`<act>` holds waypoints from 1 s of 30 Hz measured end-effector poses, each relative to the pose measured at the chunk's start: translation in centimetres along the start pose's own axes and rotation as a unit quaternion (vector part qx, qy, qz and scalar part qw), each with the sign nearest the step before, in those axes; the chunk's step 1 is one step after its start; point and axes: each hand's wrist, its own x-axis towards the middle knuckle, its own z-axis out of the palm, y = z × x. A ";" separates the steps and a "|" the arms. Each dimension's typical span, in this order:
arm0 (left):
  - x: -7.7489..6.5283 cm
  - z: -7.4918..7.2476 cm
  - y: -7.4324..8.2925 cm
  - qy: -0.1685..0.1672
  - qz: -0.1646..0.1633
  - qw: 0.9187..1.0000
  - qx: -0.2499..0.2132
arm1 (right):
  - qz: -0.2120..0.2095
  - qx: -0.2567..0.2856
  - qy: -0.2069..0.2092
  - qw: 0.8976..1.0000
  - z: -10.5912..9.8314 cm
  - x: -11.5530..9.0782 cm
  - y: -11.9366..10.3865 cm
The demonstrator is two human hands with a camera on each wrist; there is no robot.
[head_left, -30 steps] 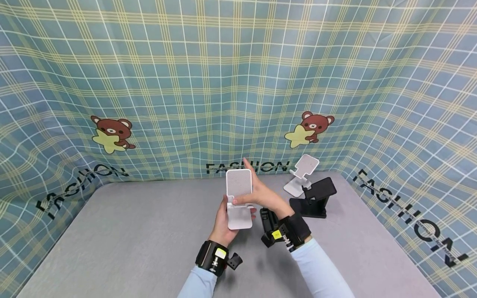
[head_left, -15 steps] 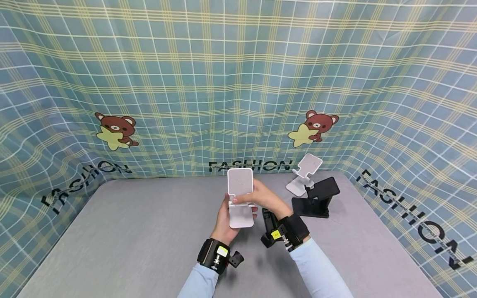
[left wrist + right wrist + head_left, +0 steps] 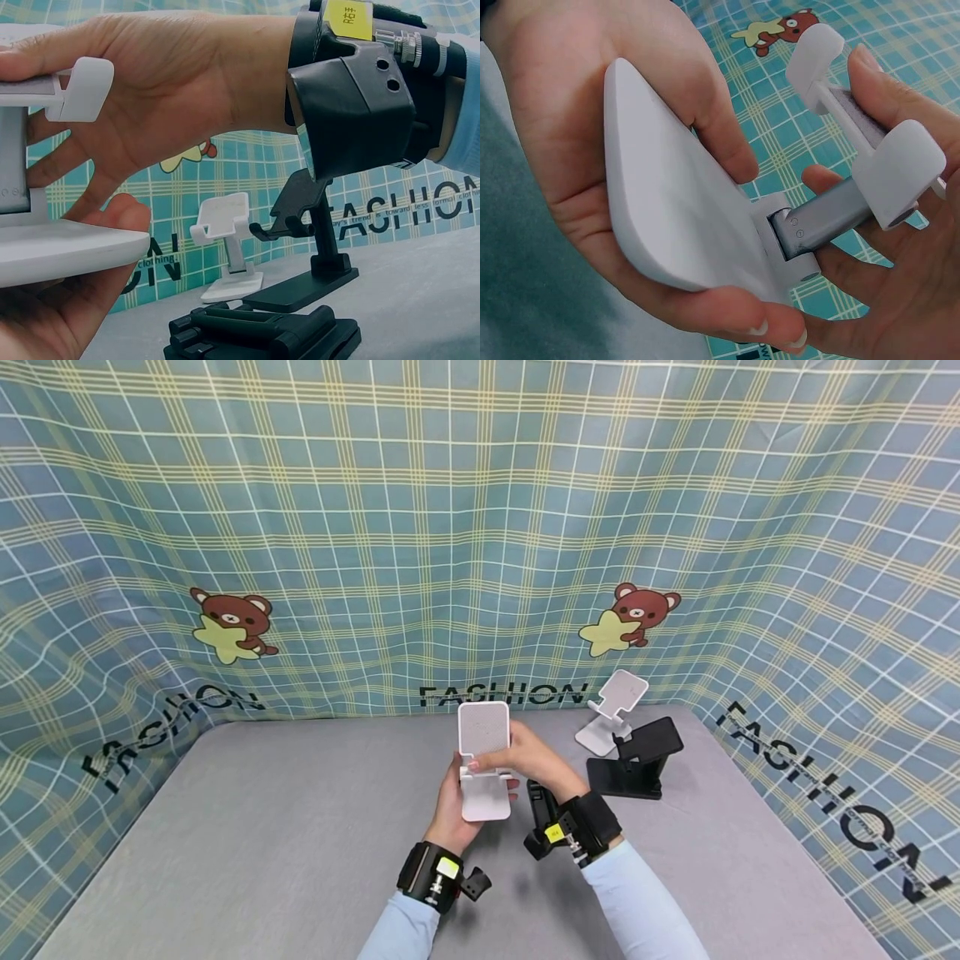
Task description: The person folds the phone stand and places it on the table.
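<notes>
A white phone stand [image 3: 483, 727], unfolded, is held in the air above the middle of the table by both hands. My left hand [image 3: 448, 810] grips its flat base [image 3: 675, 187] from below, with fingers curled round the edge. From the right, my right hand [image 3: 536, 756] holds the upper plate, its thumb lying across the front near the lip. In the right wrist view, a grey metal post [image 3: 829, 214] joins base and plate at a hinge. The plate hides part of the right fingers in the head view.
Another white phone stand [image 3: 622, 693] stands at the back right, with an upright black phone stand [image 3: 648, 743] in front of it. A folded black phone stand [image 3: 262, 334] lies near my right wrist, partly covered in the head view. A plaid curtain [image 3: 405, 568] surrounds the grey table [image 3: 300, 827].
A right finger that stuck up beside the plate a second ago has gone out of sight behind it. The head view has shifted slightly; the phone stand stays almost in place.
</notes>
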 end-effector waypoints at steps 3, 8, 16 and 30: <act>0.0 0.0 0.0 -0.001 0.001 1.000 0.002 | -0.003 -0.004 0.007 1.000 0.1 0.0 0.0; -0.1 0.0 0.1 -0.006 -0.003 1.000 -0.002 | -0.005 -0.010 0.027 1.000 0.3 0.2 0.1; -0.2 0.3 0.1 0.012 -0.006 1.000 -0.008 | 0.012 -0.036 0.083 0.996 0.9 0.7 0.6; -0.1 0.5 0.3 0.057 -0.003 0.998 0.011 | 0.047 -0.016 0.174 0.984 1.9 1.1 0.0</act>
